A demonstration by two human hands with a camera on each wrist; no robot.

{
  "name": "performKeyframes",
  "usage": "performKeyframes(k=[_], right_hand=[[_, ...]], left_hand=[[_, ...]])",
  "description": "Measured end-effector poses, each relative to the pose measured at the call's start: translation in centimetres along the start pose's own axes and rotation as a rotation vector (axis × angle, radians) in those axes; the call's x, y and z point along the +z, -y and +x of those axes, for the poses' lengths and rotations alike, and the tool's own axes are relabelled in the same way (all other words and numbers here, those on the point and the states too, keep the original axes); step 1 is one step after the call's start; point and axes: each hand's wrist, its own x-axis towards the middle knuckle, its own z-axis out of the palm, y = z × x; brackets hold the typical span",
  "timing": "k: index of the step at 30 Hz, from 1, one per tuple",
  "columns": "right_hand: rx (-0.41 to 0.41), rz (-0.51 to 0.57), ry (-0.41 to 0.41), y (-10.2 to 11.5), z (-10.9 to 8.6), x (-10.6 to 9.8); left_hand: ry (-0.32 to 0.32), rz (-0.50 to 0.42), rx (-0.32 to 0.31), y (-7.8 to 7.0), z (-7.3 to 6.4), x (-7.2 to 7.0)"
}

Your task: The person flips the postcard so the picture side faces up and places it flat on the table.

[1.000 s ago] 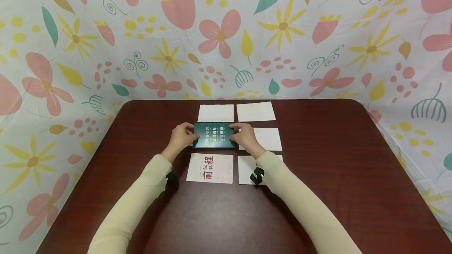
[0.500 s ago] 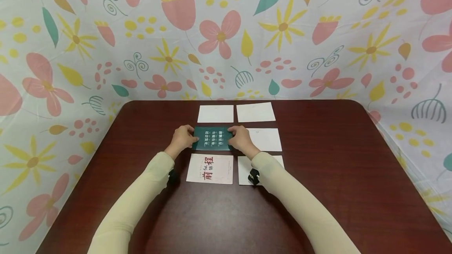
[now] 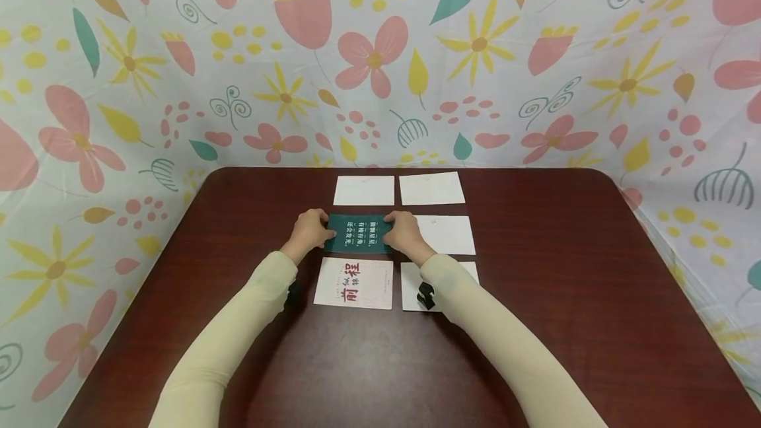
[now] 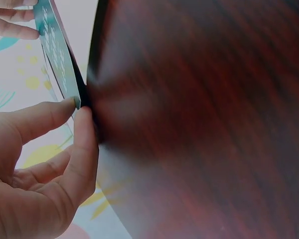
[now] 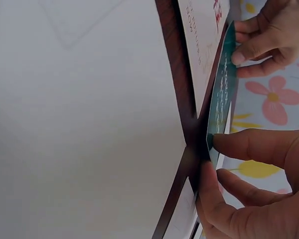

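Observation:
A dark green card (image 3: 359,234) with white Chinese characters lies in the left column of cards, between both hands. At its left edge, my left hand (image 3: 309,228) pinches it between thumb and forefinger, as the left wrist view shows on the card's edge (image 4: 60,59). My right hand (image 3: 405,235) holds the opposite edge, its thumb on top and a finger beneath in the right wrist view. Just nearer to me lies a pale pink card (image 3: 353,283) with red characters. In the wrist views the green card looks slightly tilted; whether it touches the table cannot be seen.
Two white cards, one left (image 3: 364,191) and one right (image 3: 432,189), form the far row. Another white card (image 3: 448,235) lies beside my right hand, and a nearer one (image 3: 412,286) is partly under the right wrist. The dark wooden table (image 3: 547,269) meets a flowered cloth (image 3: 380,117) behind.
Over the second, both hands have drawn the green card slightly toward me, away from the far white card. The right fingers reach a little further over its edge. The other cards stay put.

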Motion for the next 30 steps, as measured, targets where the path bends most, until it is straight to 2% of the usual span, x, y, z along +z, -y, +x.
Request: performKeyframes(k=[5,17,24,30], right_hand=[[0.008,-0.044,0.004,0.37,-0.11,-0.08],[0.019,-0.069,0.017,0.56,-0.25,-0.18],[0.030,-0.096,0.046,0.77,-0.21,-0.39],[0.045,-0.114,0.083,0.93,-0.01,-0.43]], left_hand=[[0.009,0.013,0.007,-0.26,0.01,-0.12],[0.036,-0.033,-0.036,-0.45,0.25,0.04],[0.027,-0.015,-0.013,-0.87,-0.09,0.17],[0.037,0.021,-0.023,-0.90,0.11,0.24]])
